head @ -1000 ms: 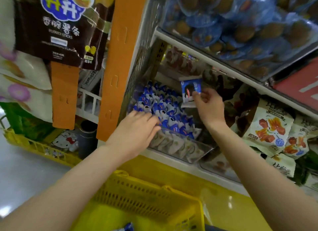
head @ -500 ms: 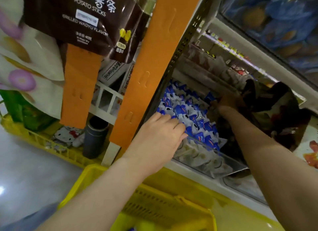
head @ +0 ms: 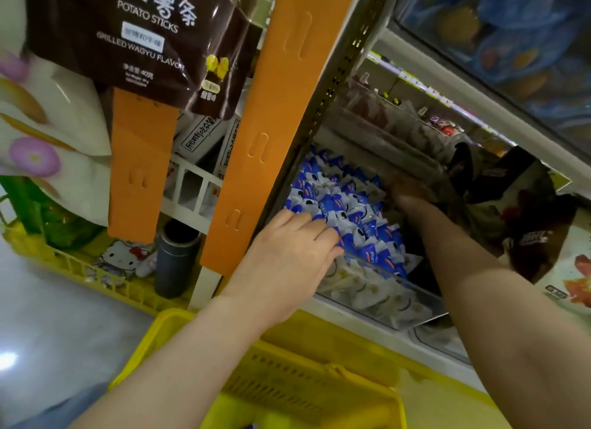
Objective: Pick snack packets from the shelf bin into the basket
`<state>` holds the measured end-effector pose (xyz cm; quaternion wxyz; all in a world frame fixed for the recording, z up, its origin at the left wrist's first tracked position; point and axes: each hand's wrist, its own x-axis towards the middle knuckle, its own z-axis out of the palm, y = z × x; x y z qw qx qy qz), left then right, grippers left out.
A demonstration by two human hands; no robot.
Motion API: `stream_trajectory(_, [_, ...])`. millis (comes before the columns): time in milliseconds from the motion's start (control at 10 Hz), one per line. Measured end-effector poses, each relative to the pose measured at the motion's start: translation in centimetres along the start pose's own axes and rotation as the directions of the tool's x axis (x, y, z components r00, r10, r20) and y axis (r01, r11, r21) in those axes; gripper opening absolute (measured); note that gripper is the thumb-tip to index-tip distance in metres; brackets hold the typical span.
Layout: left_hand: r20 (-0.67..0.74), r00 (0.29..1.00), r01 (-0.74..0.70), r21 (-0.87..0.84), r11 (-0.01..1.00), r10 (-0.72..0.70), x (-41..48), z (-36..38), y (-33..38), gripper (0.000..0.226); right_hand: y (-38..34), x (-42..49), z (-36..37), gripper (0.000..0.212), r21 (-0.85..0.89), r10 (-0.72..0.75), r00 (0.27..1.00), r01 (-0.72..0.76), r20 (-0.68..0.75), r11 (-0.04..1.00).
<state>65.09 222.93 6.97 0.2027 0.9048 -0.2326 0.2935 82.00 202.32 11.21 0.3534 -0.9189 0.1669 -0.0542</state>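
Your L hand [head: 287, 252] lies on the snack pkts [head: 348, 211], near the front left corner of the bin [head: 383, 300]. Its fingers are spread & nearly straight. They rest on the blue tops & grab nothing, so that hand is loose.

Your R hand [head: 412, 201] is deep in the bin, at the right side of the pile. It's dark & blurry there. The fingers are hidden, so I can't tell if it holds a pkt or not.

The pkts are blue & white. They stand packed in rows & fill the bin. The bin is clear plastic & sits on the shelf in front of you.

The yellow basket [head: 287, 384] is low down, under your arms & close to you. A tiny bit of blue shows inside it at the bottom edge; can't tell what it is.

Dark bags [head: 499, 204] lean just right of the bin, next to your R wrist. An orange strip [head: 271, 124] hangs left of the bin. A brown potato sticks bag [head: 128, 28] hangs up top left. Low on the left is a yellow crate [head: 64, 262] w/ a cat-face thing [head: 118, 256] in it. A dark grey can [head: 176, 256] stands upright just beside that.
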Motion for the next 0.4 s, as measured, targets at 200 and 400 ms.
stream_trajectory(200, [0.075, 0.997, 0.012, 0.049, 0.999, -0.015, -0.2, -0.8, 0.5, 0.036, -1.0, -3.0, -0.7, 0.039, -0.125, -0.228, 0.973, 0.230, 0.032, 0.965])
stream_trajectory(400, [0.176, 0.976, 0.127, 0.026, 0.992, -0.129, -0.8, -1.9, 1.7, 0.031, -0.4, -11.2, -2.6, 0.032, -0.226, -0.486, 0.869, 0.494, 0.093, 0.840])
